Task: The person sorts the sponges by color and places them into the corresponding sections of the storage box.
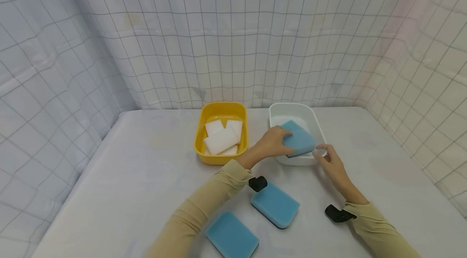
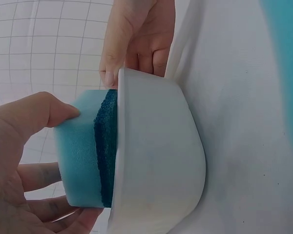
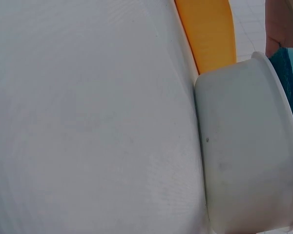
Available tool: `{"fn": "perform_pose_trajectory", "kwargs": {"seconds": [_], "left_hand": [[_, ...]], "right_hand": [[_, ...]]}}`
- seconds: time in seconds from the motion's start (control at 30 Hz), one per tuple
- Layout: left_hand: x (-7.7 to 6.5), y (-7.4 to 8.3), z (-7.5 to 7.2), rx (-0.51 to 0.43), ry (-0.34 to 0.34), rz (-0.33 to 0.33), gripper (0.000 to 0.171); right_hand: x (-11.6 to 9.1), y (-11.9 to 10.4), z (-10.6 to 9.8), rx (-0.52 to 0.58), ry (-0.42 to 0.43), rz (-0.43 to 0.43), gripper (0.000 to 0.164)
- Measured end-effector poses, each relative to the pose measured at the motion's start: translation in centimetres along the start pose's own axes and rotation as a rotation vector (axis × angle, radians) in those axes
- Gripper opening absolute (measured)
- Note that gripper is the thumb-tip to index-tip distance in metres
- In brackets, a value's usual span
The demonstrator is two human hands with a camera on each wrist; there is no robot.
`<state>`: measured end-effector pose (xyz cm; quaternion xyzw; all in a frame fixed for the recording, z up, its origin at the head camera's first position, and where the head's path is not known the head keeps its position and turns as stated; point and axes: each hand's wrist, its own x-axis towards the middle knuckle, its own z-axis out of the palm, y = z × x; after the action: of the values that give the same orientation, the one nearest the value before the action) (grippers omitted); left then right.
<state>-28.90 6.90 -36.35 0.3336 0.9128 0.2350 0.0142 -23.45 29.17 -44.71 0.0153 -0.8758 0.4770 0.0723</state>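
Note:
My left hand (image 1: 275, 141) grips a blue sponge (image 1: 300, 141) with a darker scouring layer underneath. It holds the sponge tilted over the front of a white plastic basin (image 1: 297, 161), thumb on the near side and fingers across from it. In the left wrist view, the sponge (image 2: 80, 151) overlaps the basin's rim. Beside the basin's front right corner is my right hand (image 1: 333, 165), its fingers loosely bent and its thumb and fingertip close to the rim and the sponge's corner. Nothing shows between those fingers.
Left of the white basin stands a yellow basin (image 1: 198, 144) holding several white sponge blocks (image 1: 221, 140). Nearer on the white-covered table (image 1: 138, 185) lie two more blue sponges, one blue sponge (image 1: 275, 204) below the white basin and another blue sponge (image 1: 232, 235) by the left sleeve. Grid-patterned curtains surround the table.

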Motion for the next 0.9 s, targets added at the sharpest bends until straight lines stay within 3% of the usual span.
{"fn": "perform_pose_trajectory", "kwargs": {"seconds": [0.53, 0.9], "left_hand": [[2.2, 0.4, 0.9, 0.092, -0.025, -0.064, 0.052], [3.1, 0.2, 2.2, 0.317, 0.047, -0.131, 0.045]], "right_hand": [[-0.1, -0.5, -0.3, -0.029, 0.002, 0.032, 0.044], [-0.1, -0.3, 0.0, 0.008, 0.012, 0.028, 0.041]]}}
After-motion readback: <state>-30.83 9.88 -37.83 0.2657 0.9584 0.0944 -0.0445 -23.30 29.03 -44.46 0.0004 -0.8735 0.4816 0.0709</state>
